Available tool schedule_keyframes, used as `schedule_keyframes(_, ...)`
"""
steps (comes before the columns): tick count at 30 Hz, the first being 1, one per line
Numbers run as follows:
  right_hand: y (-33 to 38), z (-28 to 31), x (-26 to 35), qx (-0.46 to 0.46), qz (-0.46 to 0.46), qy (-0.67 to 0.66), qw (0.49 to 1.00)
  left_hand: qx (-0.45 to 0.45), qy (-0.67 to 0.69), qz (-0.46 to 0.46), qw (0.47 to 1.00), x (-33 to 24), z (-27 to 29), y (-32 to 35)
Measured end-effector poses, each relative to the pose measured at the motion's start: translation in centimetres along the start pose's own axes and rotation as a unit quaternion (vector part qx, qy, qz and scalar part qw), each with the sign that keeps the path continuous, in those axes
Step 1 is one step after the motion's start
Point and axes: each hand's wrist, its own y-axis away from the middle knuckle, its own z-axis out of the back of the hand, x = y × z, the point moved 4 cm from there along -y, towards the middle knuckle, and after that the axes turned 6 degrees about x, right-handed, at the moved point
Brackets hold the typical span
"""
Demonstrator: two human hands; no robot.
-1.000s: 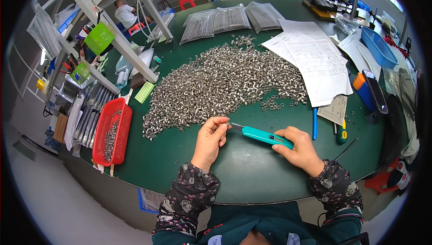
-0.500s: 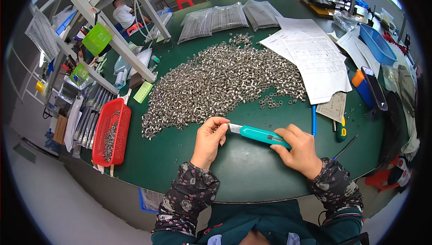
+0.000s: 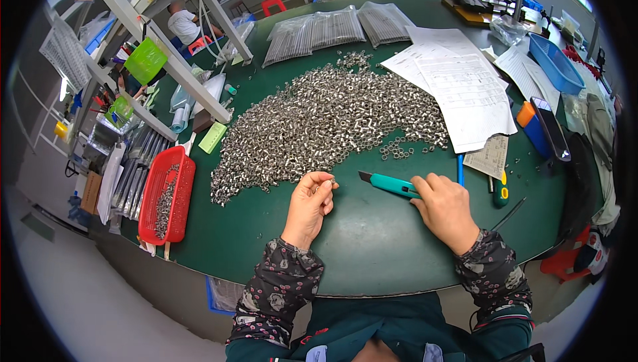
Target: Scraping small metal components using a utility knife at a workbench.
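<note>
Between the thumb and fingertips of my left hand is a small metal ring, mostly covered by the fingers. My right hand grips a teal utility knife by its handle, with the dark blade end pointing left toward the ring. Blade and ring are apart. Just beyond both hands spreads a large heap of small shiny metal rings on the green table.
A red plastic basket holding rings stands at the left edge. Bagged metal rods lie at the back. Papers, a blue pen, a screwdriver, a phone and a blue tray are on the right.
My right hand has drawn the knife to the right, away from the left hand; its blade was at the left fingertips before. The left hand has stayed nearly in place.
</note>
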Motion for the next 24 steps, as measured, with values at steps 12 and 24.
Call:
schedule_keyframes(12,0.2,2.2,-2.5,-0.198,-0.106,-0.257,0.94,0.034,-0.264,0.119,0.956,-0.1,-5.2,-4.4)
schedule_keyframes(24,0.2,2.3,-2.1,-0.207,-0.081,-0.276,0.935,-0.025,-0.622,-0.068,0.78,1.1,-7.0,-7.5)
